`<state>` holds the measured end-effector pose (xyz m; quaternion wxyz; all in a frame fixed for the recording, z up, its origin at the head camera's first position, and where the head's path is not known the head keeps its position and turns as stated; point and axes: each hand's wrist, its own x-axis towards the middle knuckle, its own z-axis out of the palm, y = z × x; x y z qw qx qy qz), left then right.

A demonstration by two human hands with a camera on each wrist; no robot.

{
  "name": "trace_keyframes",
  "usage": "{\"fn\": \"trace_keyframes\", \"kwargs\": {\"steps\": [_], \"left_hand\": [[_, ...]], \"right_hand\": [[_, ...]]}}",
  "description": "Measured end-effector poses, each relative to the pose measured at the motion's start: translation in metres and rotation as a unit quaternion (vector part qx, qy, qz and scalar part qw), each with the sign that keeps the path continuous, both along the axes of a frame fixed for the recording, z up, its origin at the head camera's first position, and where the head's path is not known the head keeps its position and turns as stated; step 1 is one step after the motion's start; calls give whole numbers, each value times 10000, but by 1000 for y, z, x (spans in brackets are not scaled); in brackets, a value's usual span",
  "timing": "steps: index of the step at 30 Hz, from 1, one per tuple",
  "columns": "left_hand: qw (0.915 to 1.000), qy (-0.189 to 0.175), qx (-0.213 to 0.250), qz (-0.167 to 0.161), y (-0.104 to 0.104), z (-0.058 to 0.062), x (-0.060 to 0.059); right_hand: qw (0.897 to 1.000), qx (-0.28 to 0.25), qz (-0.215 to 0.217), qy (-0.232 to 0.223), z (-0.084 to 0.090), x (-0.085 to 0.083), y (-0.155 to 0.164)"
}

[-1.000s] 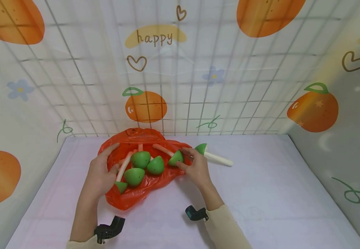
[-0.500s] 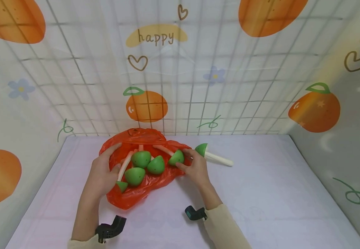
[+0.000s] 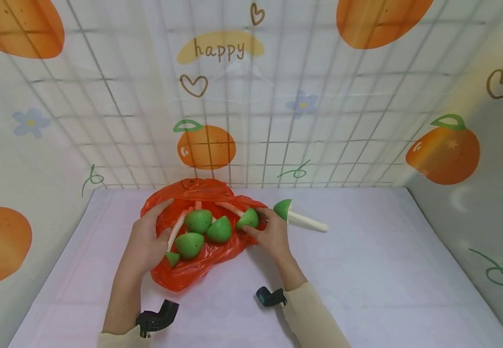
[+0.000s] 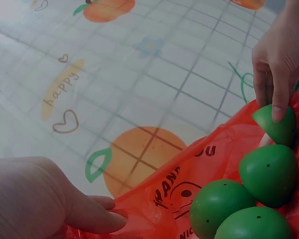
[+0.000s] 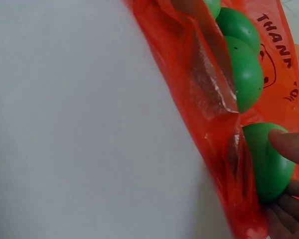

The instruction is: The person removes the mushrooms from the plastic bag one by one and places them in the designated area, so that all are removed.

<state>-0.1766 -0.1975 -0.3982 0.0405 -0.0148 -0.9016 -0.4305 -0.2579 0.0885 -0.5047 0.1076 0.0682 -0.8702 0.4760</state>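
Note:
A crumpled red plastic bag (image 3: 181,279) lies on the table with its mouth spread. Several toy mushrooms with green, black-dotted caps (image 3: 190,245) and pale stems lie in it. On the bag's left side, my left hand (image 3: 144,241) grips the plastic, thumb inward; its other fingertips are partly hidden. At the bag's right end, my right hand (image 3: 274,237) pinches the cap of one toy mushroom (image 3: 249,219), thumb in front and fingers behind. The right wrist view shows the thumb on this cap (image 5: 269,159), still within the bag's rim. Its stem points left toward the back.
Another green-capped toy mushroom (image 3: 307,221) lies outside the bag, just right of my right hand. A white cloth covers the table (image 3: 377,270). Behind it stands a printed curtain (image 3: 260,140) with oranges and grid lines.
The head view shifts slightly. My right thumb has slid a little further over the green cap. The bag and the other toy mushrooms stay nearly as they were.

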Motion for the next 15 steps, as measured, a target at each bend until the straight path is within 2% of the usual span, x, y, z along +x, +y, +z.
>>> {"fn": "trace_keyframes", "kwargs": {"steps": [7, 15], "left_hand": [[10000, -81, -10, -37, 2, 4, 1], [9999, -79, -73, 13, 2, 3, 0]], "right_hand": [[10000, -18, -64, 46, -1, -2, -1], [9999, -55, -92, 69, -2, -2, -1]]}}
